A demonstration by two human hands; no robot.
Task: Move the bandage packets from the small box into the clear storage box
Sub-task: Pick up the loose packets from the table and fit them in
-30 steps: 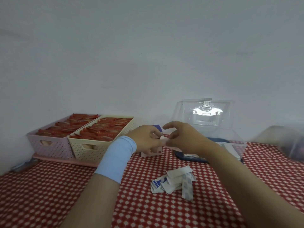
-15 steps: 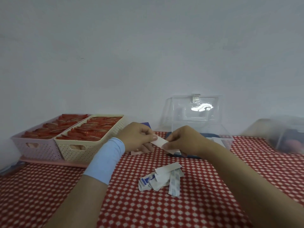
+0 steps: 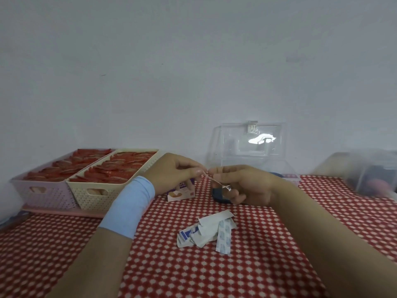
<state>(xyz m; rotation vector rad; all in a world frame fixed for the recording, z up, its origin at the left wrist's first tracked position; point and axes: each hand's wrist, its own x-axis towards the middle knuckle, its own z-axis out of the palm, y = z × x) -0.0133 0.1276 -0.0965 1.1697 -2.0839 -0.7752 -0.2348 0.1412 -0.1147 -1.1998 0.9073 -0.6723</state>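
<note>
Nearest the camera, 2 bare forearms reach out over a red-and-white checked tablecloth [image 3: 268, 265], the left wrist wrapped in a pale blue wristband [image 3: 131, 207]. Just short of the fingers of both hands lies a loose pile of bandage packets [image 3: 204, 230]. 1 white packet in it has its long axis slanting up toward the right fingers, and another, printed in blue, lies almost straight near to far.

Above the pile, the left hand [image 3: 171, 171] and right hand [image 3: 247, 183] share 1 bandage packet [image 3: 214, 180] in the air. It is seen edge-on as a thin strip. Its long axis runs from the left thumb and forefinger, which pinch its higher end, down and to the right to the curled right fingers, which grip its lower end. The remaining fingers of both hands are curled inward.

Directly under the left fingers stands the small box [image 3: 181, 193], upright on the cloth. A dark blue object [image 3: 217, 195] shows below the right fingers; what it is cannot be told.

Beyond the right fingers sits the clear storage box [image 3: 287, 173], its lid [image 3: 249, 143] raised upright against the wall. Left of the left fingers, a cream basket [image 3: 111, 190] and a lilac basket [image 3: 43, 192] stand touching, both filled with red sachets [image 3: 120, 166]. Far right of the right fingers is a blurred clear container [image 3: 365, 171].
</note>
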